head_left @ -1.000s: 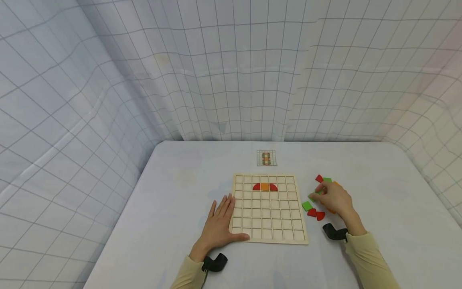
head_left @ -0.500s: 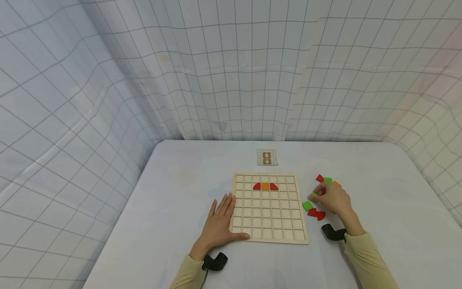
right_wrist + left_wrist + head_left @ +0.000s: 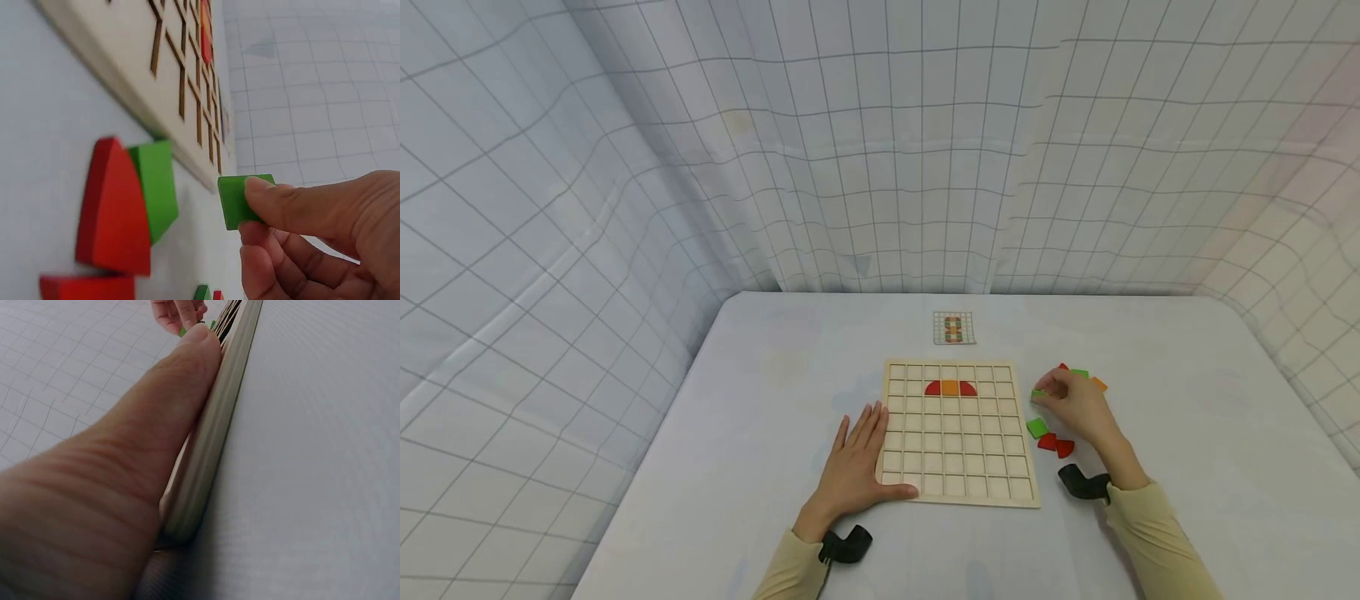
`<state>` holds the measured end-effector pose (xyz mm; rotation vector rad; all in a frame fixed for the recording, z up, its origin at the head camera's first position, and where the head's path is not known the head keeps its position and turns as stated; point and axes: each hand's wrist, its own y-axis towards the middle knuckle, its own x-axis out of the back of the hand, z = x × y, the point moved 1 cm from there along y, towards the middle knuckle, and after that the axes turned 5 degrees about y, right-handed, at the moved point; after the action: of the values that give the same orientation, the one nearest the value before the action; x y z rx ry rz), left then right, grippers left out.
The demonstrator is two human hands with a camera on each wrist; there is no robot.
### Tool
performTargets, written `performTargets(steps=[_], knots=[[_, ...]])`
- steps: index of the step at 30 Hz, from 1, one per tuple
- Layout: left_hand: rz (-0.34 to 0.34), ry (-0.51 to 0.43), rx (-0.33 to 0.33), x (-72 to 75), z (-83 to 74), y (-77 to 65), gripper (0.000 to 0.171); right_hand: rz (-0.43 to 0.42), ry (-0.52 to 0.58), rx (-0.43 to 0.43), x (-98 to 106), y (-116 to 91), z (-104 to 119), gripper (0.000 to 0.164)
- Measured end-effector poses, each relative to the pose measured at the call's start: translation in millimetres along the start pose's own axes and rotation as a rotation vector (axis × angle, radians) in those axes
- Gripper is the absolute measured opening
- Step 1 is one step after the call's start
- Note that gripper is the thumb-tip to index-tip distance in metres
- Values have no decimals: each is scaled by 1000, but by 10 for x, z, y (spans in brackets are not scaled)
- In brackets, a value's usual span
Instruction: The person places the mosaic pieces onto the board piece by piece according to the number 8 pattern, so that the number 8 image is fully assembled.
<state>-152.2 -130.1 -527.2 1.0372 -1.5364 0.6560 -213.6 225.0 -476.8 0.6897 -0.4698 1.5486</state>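
Observation:
My right hand point(image 3: 1077, 404) pinches a green square tile point(image 3: 236, 201) between thumb and fingers, just right of the wooden grid board point(image 3: 955, 492). In the right wrist view the tile is lifted above the table. My left hand point(image 3: 853, 467) lies with fingers spread along the board's left edge, its thumb point(image 3: 181, 375) over the front left corner. Set in one row of the grid are an orange square point(image 3: 950, 388) and two red quarter-circle tiles, a left one point(image 3: 933, 388) and a right one point(image 3: 967, 389).
Right of the board lie a loose green tile point(image 3: 1037, 428) and red pieces point(image 3: 1064, 448). Behind the right hand show another green tile point(image 3: 1079, 373) and an orange one point(image 3: 1099, 384). A small pattern card point(image 3: 953, 328) lies beyond the board. Gridded white curtains surround the table.
My right hand has lifted the green tile from among the loose pieces and moved it left, toward the board. The left hand has stayed in place.

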Motion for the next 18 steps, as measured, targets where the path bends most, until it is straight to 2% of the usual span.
performTargets(steps=[4, 12, 18], knots=[[-9, -9, -4, 5, -2, -2, 119, 34, 86, 41, -104, 72, 127, 10], [-15, 6, -14, -6, 3, -2, 119, 192, 205, 166, -449, 208, 405, 10], [-13, 5, -9, -5, -1, -6, 119, 242, 280, 194, -699, 305, 513, 10]])
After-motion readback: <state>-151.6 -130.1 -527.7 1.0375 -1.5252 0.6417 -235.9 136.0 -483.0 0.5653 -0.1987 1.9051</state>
